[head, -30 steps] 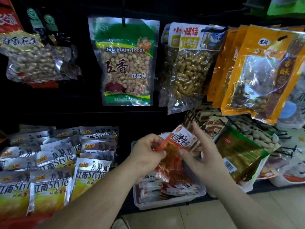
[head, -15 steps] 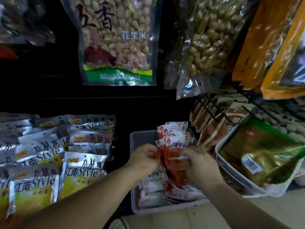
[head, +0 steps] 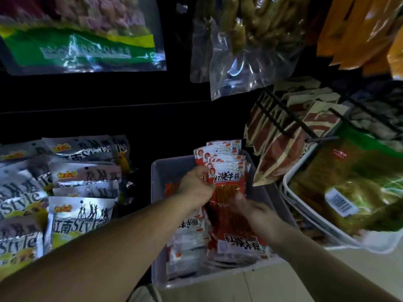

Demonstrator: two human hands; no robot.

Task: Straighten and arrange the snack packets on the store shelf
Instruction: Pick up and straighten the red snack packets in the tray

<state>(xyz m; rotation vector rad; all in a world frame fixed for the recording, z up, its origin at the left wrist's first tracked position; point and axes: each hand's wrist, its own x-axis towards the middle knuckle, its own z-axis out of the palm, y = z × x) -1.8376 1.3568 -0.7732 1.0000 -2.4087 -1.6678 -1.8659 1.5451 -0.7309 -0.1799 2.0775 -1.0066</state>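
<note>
Both hands are in on the stack of red packets, which stands fanned in the back right part of the clear plastic bin on the shelf, dead ahead of the person. The left hand has its fingers curled onto the stack's upper left edge, a firm pinch near the printed headers. The right hand sits lower, against the stack's right side. It is blurred, so whether it grips or only steadies, I cannot tell. The stack's long axis runs from the person up and away toward the back wall of the bin, headers at the far end. The left hand is the nearer one to those headers, and squaring them looks like its job. The front packet reads 红烧牛筋 in dark characters on a white band, with a round red logo at the corner. Loose packets of the same kind lie flat in the front of the bin with their print upside down, so they look due for turning. Left of the bin, silver packets reading 江南Style overlap in rows. To the right, a green and gold pouch with a barcode label lies in a white basket. The writing on the bags hanging above is too smeared to read.
</note>
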